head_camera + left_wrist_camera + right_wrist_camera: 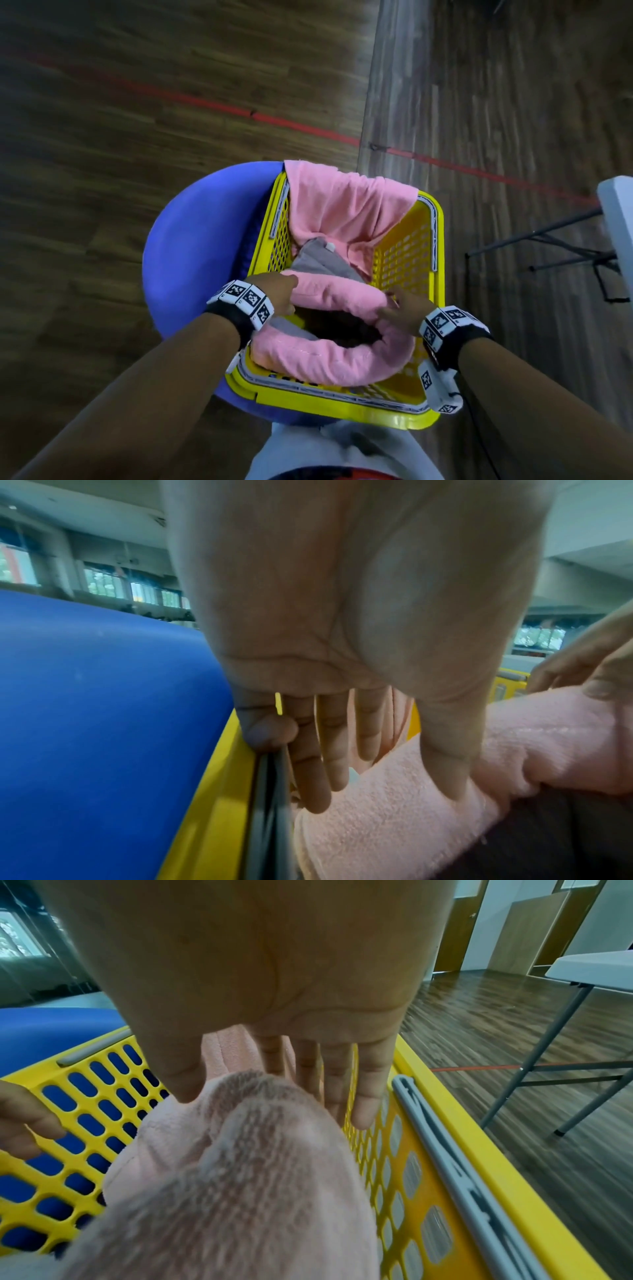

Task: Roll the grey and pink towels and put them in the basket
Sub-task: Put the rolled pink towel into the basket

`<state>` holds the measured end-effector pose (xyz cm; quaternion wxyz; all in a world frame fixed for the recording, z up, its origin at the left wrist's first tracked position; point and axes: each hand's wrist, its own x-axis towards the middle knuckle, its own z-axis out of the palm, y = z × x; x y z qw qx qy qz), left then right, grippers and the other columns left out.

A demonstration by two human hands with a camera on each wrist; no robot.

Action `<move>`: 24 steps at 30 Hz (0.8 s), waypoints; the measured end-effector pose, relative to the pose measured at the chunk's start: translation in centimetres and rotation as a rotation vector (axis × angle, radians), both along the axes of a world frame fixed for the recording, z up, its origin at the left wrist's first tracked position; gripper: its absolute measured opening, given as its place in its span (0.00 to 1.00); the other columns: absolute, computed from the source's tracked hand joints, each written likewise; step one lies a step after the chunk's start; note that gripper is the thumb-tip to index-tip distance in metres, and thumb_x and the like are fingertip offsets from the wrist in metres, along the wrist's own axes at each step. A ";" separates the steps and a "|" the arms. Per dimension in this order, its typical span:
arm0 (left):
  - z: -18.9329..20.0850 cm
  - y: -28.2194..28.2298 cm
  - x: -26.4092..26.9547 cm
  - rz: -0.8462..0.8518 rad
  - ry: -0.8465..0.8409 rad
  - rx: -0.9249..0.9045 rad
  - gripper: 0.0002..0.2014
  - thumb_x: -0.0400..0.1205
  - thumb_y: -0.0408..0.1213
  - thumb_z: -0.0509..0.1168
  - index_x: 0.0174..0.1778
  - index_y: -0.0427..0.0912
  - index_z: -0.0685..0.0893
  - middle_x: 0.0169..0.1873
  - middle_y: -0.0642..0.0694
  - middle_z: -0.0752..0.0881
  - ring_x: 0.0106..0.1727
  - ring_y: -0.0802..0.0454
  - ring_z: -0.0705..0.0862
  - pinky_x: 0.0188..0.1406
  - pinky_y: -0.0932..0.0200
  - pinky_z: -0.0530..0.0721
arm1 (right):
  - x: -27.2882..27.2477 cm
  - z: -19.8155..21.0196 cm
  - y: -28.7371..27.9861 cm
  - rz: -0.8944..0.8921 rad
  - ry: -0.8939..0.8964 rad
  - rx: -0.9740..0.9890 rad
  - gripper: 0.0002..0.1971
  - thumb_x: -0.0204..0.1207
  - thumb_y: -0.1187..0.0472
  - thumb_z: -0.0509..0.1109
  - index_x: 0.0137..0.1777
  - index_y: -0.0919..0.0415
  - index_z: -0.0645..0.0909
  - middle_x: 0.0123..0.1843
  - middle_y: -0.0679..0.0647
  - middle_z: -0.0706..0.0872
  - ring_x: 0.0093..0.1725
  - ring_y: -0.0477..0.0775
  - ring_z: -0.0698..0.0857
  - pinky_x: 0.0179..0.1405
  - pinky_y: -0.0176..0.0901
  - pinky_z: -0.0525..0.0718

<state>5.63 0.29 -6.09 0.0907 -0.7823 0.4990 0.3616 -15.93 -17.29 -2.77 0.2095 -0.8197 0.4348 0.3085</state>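
Head view: the rolled pink towel [329, 329] lies bent in the yellow basket [424, 240] at lower centre. The left hand [277, 291] and right hand [400, 308], fingers spread, press its ends. Best to push evenly, tucking both ends below the rim.

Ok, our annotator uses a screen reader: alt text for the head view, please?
Two hands, left hand and right hand, press a rolled pink towel into a yellow basket on a blue stool. A grey towel and another pink towel lie behind.
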 end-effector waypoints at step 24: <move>-7.8 -16.1 5.8 0.933 0.233 -0.070 0.20 0.82 0.39 0.65 0.70 0.37 0.80 0.71 0.37 0.78 0.69 0.40 0.77 0.64 0.57 0.75 | 10.5 -9.5 -18.0 -0.624 -0.438 0.320 0.19 0.72 0.53 0.76 0.60 0.61 0.85 0.59 0.56 0.86 0.55 0.54 0.83 0.61 0.52 0.84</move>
